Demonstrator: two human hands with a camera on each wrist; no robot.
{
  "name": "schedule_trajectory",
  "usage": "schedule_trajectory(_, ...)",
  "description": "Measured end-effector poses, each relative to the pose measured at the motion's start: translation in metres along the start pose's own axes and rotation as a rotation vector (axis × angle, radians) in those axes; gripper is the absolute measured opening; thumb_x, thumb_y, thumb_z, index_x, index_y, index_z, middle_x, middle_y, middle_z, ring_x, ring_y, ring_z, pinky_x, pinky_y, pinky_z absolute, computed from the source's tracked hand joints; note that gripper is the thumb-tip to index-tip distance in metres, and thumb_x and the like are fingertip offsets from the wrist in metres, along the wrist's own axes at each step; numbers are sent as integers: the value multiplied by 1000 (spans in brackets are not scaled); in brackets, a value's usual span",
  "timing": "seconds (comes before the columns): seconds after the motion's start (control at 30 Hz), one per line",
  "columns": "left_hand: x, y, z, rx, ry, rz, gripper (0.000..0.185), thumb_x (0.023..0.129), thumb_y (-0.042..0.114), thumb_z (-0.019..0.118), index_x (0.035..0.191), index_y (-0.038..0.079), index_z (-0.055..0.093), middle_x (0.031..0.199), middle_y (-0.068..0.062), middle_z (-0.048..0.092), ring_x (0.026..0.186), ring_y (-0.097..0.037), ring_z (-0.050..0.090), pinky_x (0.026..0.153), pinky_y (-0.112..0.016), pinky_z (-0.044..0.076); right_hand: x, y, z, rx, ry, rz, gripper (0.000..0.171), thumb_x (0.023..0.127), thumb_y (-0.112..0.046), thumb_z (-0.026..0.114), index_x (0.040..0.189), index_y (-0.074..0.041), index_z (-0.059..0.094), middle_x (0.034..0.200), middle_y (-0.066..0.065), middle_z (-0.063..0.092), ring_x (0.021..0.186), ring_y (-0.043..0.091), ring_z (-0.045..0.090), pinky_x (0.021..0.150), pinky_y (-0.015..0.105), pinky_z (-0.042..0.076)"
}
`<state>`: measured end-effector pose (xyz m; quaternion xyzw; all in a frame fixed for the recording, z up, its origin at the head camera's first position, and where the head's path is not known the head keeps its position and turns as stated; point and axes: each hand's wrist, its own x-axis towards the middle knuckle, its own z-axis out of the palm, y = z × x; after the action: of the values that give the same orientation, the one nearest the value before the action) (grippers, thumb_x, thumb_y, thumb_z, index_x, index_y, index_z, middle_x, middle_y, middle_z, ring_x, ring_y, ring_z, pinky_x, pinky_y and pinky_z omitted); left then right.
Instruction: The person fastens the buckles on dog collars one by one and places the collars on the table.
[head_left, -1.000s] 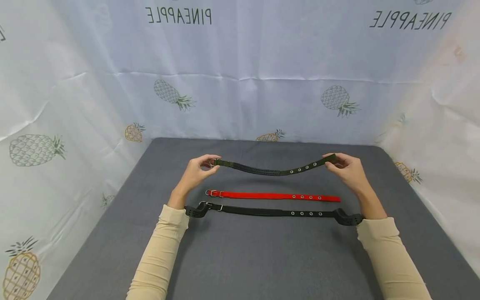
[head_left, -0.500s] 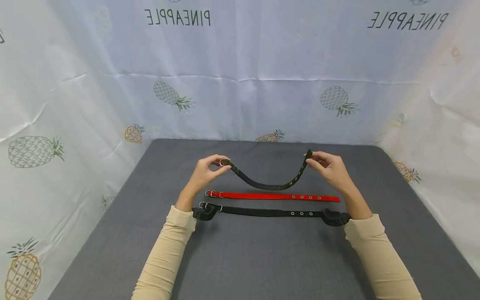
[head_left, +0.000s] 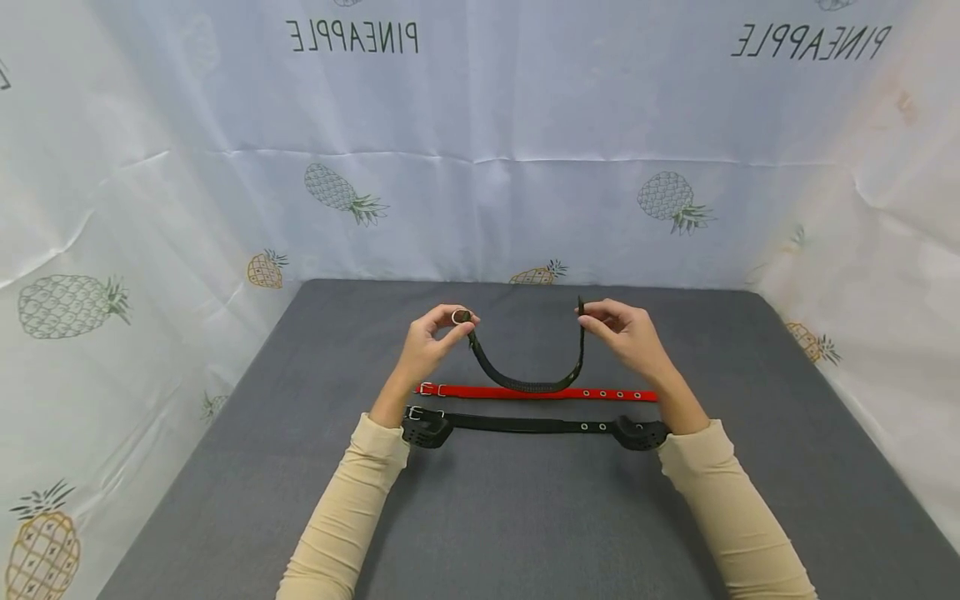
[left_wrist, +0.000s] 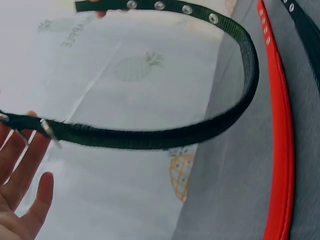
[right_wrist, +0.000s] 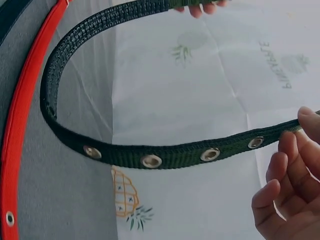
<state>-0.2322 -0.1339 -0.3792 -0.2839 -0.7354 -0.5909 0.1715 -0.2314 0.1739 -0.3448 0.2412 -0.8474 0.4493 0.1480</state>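
A dark green dog collar [head_left: 532,387] hangs in a U between my two hands above the table. My left hand [head_left: 424,346] holds its buckle end, where a metal ring shows. In the left wrist view, fingers lie behind the strap beside the buckle [left_wrist: 49,131]. At the other end, my right hand [head_left: 628,335] pinches the plain tip between thumb and fingers, past the row of metal eyelets [right_wrist: 210,154]. A red dog collar [head_left: 615,395] lies flat below, partly behind the green one's bend. Nearer me lies a black dog collar [head_left: 517,424], its ends partly covered by the wrist devices.
The dark grey table [head_left: 510,517] carries the collars laid out side to side. White curtains [head_left: 480,208] printed with pineapples stand behind it and along both sides. Black wrist devices [head_left: 427,430] sit low over the black collar.
Both hands have moved toward each other, the right one farther. The green collar has gone from a shallow sag to a deep U, its bend lower and now overlapping the red collar.
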Motion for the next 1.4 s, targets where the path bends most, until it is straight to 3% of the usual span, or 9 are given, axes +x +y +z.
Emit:
schedule_trajectory(0.23, 1, 1, 14, -243, -16, 36, 35, 95, 14, 60, 111, -16, 54, 97, 14, 68, 91, -1, 68, 91, -19, 54, 5, -7, 13, 73, 29, -48, 17, 90, 0, 63, 105, 6, 69, 99, 20, 65, 80, -13, 53, 70, 9, 46)
schedule_trajectory(0.4, 0, 1, 24, -315, 15, 34, 43, 93, 19, 64, 110, -19, 53, 97, 13, 70, 86, -3, 69, 87, -20, 56, 6, -10, 21, 203, -60, -40, 21, 94, -1, 58, 111, 11, 63, 100, 29, 68, 83, -14, 60, 79, 7, 50)
schedule_trajectory(0.5, 0, 2, 30, -331, 36, 1, 57, 90, 32, 66, 111, -20, 53, 96, 15, 70, 82, -2, 68, 83, -19, 57, 7, -12, 24, 275, -104, -34, 23, 95, -1, 56, 113, 12, 60, 94, 17, 72, 83, -10, 64, 81, 10, 53)
schedule_trajectory(0.63, 0, 4, 35, -349, 41, -45, 68, 84, 43, 67, 113, -17, 54, 94, 13, 69, 78, 0, 66, 79, -19, 57, 8, -15, 27, 253, -116, 7, 25, 96, -4, 57, 116, 11, 59, 94, 15, 71, 76, -6, 65, 78, 12, 53)
schedule_trajectory(0.73, -1, 5, 37, -342, 23, -66, 67, 84, 42, 68, 113, -17, 55, 93, 11, 69, 76, -1, 64, 76, -20, 57, 8, -19, 30, 226, -114, 26, 25, 95, -4, 58, 116, 9, 61, 93, 17, 69, 71, -1, 63, 74, 14, 53)
schedule_trajectory(0.87, -3, 7, 39, -299, 14, -69, 56, 86, 31, 68, 114, -16, 57, 91, 17, 69, 75, 0, 63, 72, -18, 55, 8, -22, 33, 199, -114, 19, 22, 93, -3, 61, 113, 6, 64, 88, 4, 67, 67, 2, 58, 65, 19, 51)
schedule_trajectory(1.03, -3, 9, 40, -225, 18, -72, 40, 85, 17, 70, 111, -13, 63, 91, 20, 67, 76, 3, 63, 71, -16, 55, 7, -27, 37, 146, -127, 7, 20, 91, -5, 65, 108, 3, 68, 90, 18, 67, 64, 1, 51, 58, 19, 44)
schedule_trajectory(1.27, -3, 13, 43, -92, 16, -61, 27, 82, 3, 72, 107, -7, 68, 97, -19, 68, 83, 6, 61, 74, -19, 56, 6, -29, 40, 146, -139, -49, 18, 88, -2, 67, 104, 3, 70, 89, 19, 64, 57, 4, 40, 54, 19, 37)
schedule_trajectory(1.4, -3, 15, 44, -17, -8, -66, 24, 83, 4, 72, 105, -3, 70, 98, -23, 68, 83, 4, 61, 76, -24, 57, 4, -29, 41, 148, -148, -62, 17, 87, -3, 68, 104, 1, 71, 88, 16, 64, 58, 5, 40, 55, 20, 37)
